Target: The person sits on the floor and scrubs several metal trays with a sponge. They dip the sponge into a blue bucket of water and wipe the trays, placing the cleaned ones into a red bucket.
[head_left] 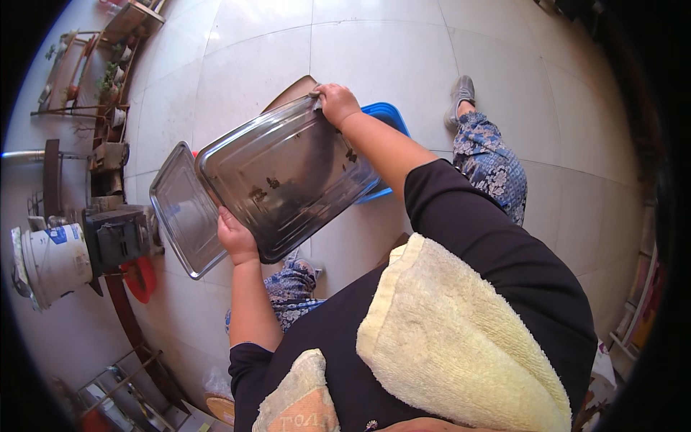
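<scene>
— What is shown of the room in the head view?
— A floor (374, 47) of large pale tiles is seen, with potted plants (110, 88), a white bucket (63, 253) and a red basin (141, 281) ranged along the left.
— And where is the tray (284, 169) held?
— It is held tilted above the floor, its surface marked by dark smudges. Its near left edge is clamped by the left hand (236, 236); its far corner is gripped by the right hand (337, 106).
— What is seen around it?
— A second tray (181, 209) is partly overlapped on the left; a blue tub (392, 115) is partly hidden at the right.
— Can any writing be made out?
— Blue printing, too small to be read, is borne by the bucket. Lettering is carried on an orange-panelled cloth (306, 374) at the chest, beside which a yellow towel (446, 331) is draped.
</scene>
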Tool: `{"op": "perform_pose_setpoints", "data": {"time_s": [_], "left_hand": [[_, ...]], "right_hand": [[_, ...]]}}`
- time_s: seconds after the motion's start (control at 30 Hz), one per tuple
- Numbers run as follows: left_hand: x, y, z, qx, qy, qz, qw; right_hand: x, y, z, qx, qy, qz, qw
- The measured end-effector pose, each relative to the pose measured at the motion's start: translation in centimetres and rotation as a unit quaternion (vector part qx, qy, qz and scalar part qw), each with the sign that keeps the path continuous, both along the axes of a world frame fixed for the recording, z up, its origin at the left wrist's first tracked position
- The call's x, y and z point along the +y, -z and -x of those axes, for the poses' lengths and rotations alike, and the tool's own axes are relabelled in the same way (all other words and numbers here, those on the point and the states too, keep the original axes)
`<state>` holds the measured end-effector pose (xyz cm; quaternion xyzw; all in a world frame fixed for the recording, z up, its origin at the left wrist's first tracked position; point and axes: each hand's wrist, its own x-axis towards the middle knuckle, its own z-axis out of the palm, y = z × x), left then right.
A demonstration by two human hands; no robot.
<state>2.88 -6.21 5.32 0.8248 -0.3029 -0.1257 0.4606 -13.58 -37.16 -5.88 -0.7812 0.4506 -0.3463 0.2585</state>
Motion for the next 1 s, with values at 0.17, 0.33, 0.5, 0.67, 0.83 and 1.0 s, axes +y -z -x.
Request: {"op": "perform_pose_setpoints", "data": {"time_s": [0.17, 0.33, 0.5, 0.67, 0.83, 1.0], "left_hand": [[0.3, -0.3, 0.5, 0.009, -0.004, -0.003, 1.000], [0.9, 2.0, -0.1, 0.045, -0.052, 0.013, 0.998], [0.6, 1.8, 0.2, 0.239, -0.092, 0.049, 0.965], [0.1, 0.4, 1.2, 0.307, -0.072, 0.064, 0.947], [-0.1, -0.3, 2.3, 0.233, -0.008, 0.097, 0.968], [-0.6, 0.6, 1.7, 0.165, 0.023, 0.100, 0.981]], "right_hand": [[1.0, 0.7, 1.0, 0.043, 0.072, -0.055, 0.995], [3.5, 3.6, 2.9, 0.039, 0.102, -0.038, 0.993], [11.7, 4.2, 7.7, 0.124, 0.113, -0.115, 0.979], [15.7, 5.3, 10.2, 0.111, 0.113, -0.089, 0.983], [15.6, -2.2, 3.1, 0.025, 0.019, 0.024, 0.999], [23.1, -10.7, -3.5, -0.074, -0.155, 0.152, 0.973]]}}
